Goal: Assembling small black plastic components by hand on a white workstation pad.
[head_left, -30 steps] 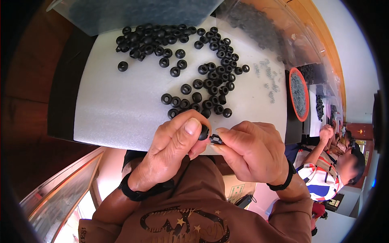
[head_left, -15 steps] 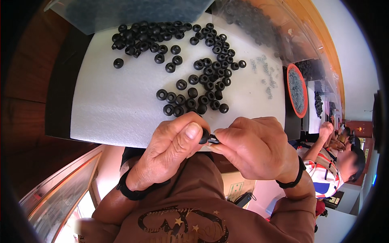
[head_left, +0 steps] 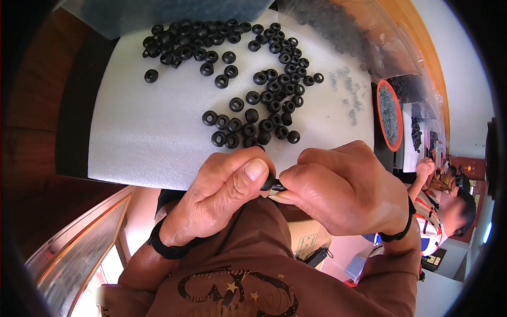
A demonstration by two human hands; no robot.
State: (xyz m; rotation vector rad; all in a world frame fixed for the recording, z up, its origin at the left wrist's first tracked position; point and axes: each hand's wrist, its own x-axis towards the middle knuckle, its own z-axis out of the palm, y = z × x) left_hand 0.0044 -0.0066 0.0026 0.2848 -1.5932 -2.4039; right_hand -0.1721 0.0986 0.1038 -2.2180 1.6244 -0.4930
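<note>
Between thumb and fingers, my left hand (head_left: 224,190) grips a round black ball-shaped part (head_left: 268,182) just off the near edge of the white foam sheet (head_left: 142,132). My right hand (head_left: 343,190) pinches a small dark piece (head_left: 279,186) at that part's right side. Its fingers cover most of the piece, so its full shape is hidden. Beyond my hands, many loose black balls with holes (head_left: 248,129) lie in clusters across the sheet. Tiny clear pieces (head_left: 348,95) are scattered toward its right side.
A translucent bin (head_left: 169,16) stands at the far edge, with a clear box of dark parts (head_left: 338,31) beside it. To the right sits an orange-rimmed basket (head_left: 379,113) holding small clear pieces. Farther right, another person (head_left: 435,211) sits with raised hands.
My right hand has shifted slightly right and rolled, and its fingers now hide more of the small dark piece. My left hand keeps its hold on the black ball. The view has shifted slightly.
</note>
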